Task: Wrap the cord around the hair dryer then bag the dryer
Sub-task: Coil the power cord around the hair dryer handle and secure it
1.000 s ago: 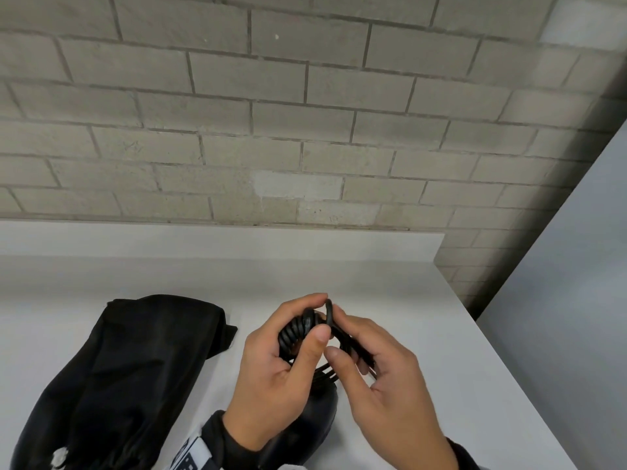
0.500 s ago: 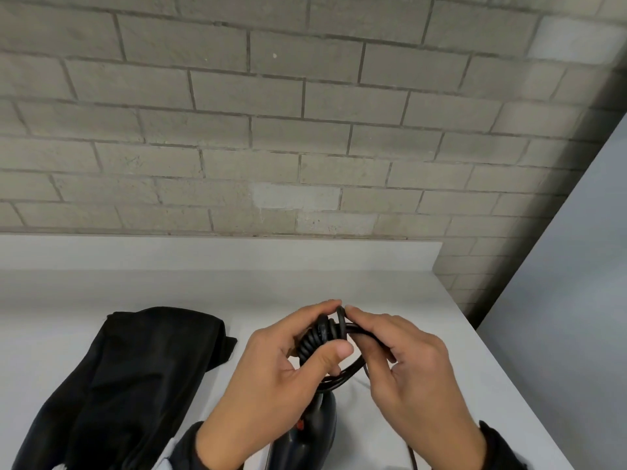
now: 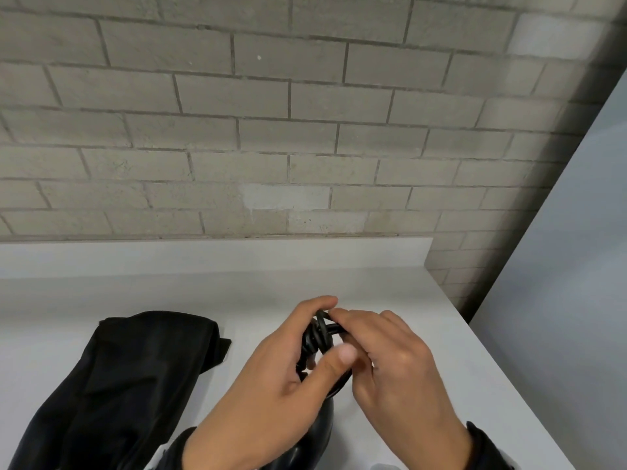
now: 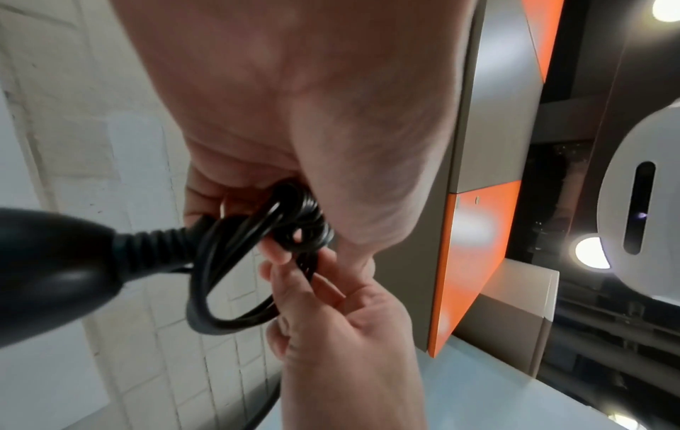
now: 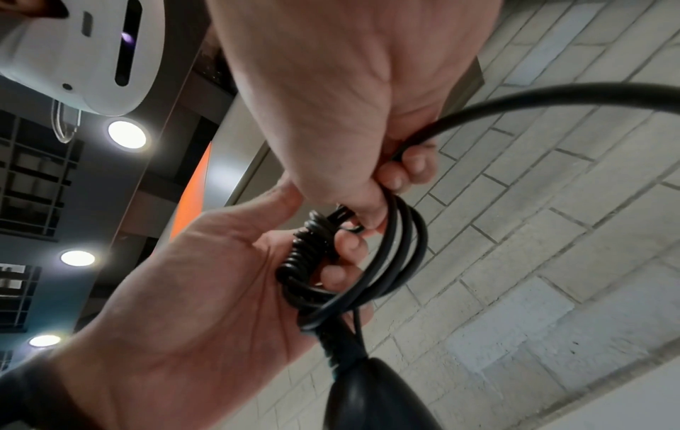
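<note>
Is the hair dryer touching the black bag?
Cannot tell. In the head view, the left hand hides the gap between the hair dryer and the bag.

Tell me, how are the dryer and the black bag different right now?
The hair dryer is hard and shiny; the bag is soft and crumpled. The dryer's cord is held by the left hand and right hand; the bag lies untouched on the counter. Both are black.
</note>
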A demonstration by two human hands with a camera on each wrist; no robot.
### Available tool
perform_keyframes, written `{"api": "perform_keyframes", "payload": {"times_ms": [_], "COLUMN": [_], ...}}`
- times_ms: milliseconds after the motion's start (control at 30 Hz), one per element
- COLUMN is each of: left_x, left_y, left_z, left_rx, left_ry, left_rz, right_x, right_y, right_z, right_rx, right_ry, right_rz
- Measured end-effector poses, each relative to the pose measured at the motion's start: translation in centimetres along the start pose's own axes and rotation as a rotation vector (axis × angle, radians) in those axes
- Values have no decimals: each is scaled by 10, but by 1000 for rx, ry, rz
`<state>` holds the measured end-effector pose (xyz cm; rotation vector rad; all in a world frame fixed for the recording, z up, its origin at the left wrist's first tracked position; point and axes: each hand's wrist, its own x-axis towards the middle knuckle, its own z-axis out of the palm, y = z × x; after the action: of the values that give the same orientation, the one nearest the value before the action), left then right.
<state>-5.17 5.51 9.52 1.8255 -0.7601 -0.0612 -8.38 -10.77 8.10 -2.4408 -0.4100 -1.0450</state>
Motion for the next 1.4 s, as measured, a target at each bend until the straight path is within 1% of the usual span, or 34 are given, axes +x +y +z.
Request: {"api": "perform_keyframes", "payload": {"times_ms": [67, 133, 333, 400, 500, 533, 600, 667, 700, 867, 1000, 1067, 1133, 1233, 1300, 1400], "left_x": [1, 1, 3, 4, 5, 6, 5, 4, 4, 6, 5, 5, 7, 9, 11, 13], "left_y": [-2, -3, -4, -2, -3, -4, -7, -9, -9, -10, -10, -10, -12, -16, -18, -20], "left_z": [4, 7, 10, 11, 9, 8, 8, 7, 7, 8, 8, 10, 13, 18, 17, 14], "left_rx": [4, 1, 38, 51, 53, 45, 33, 20, 13, -19, -31, -45, -60, -36, -3, 51], "left_ry": [49, 69, 156, 161, 157, 158, 164, 176, 183, 208, 184, 177, 190, 201, 205, 203], "left_rz": [32, 48, 45, 29, 34, 42, 61, 72, 74, 85, 88, 83, 83, 84, 101, 134], "right_x": [0, 0, 3, -2, -6, -7, -7, -9, -10, -15, -17, -16, -12, -4, 0, 8], "right_y": [0, 1, -2, -2, -5, -6, -8, -6, -4, 1, 1, -2, -7, -16, -20, -22], "right_z": [0, -1, -1, 1, 5, 6, 9, 12, 14, 22, 27, 27, 26, 22, 15, -4], "right_rx": [12, 38, 85, 152, 313, 348, 353, 292, 242, 38, 3, -21, -52, -59, -76, -70], "right_ry": [-11, -12, -65, -73, -26, 11, 107, 165, 180, 284, 329, 310, 265, 135, 15, -249], "right_rz": [17, 47, 152, 222, 310, 302, 207, 74, 33, 36, 17, 31, 92, 193, 241, 333]}}
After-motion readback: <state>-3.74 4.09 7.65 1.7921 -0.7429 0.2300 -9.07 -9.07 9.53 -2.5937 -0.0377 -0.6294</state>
